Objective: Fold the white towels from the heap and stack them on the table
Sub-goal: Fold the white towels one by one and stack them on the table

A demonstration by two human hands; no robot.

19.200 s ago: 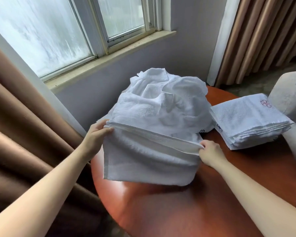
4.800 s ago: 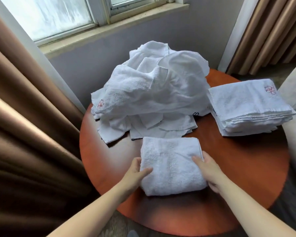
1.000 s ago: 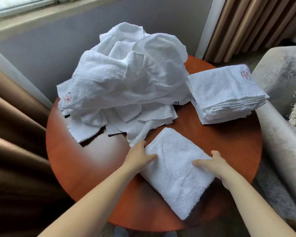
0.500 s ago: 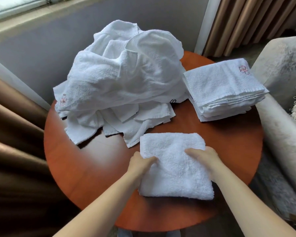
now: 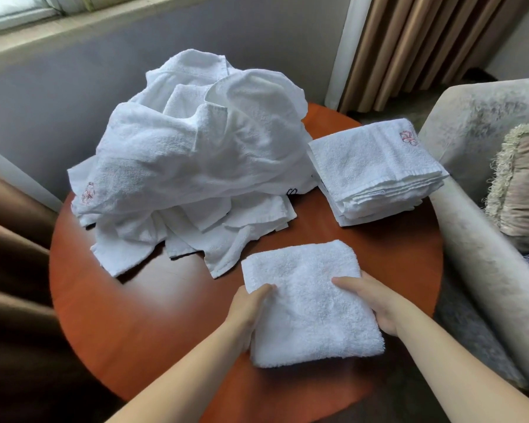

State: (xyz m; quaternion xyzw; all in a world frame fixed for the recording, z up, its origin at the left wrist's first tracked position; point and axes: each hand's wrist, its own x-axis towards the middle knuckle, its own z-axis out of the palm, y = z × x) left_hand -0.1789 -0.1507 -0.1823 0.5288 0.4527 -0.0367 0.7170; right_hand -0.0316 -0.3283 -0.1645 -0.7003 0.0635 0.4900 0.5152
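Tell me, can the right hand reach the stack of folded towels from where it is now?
Probably yes. The right hand grips the right edge of the folded towel, and only bare table lies between it and the stack on that same side; the heap sits further left.

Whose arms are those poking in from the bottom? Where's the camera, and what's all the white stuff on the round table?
No machine here: those are a person's two bare arms. The camera sits on the person's head and looks down, so you see what they see. There is just this one view. The left hand and right hand each hold one side of a small folded white terry towel, thumbs on top. It is at the near side of the round reddish-brown wooden table. Behind it is a crumpled heap of white towels waiting to be folded. To the right sits a neat stack of folded white towels, with a little red embroidered mark on top. Beside the table stands a pale grey armchair with a fringed beige cushion.
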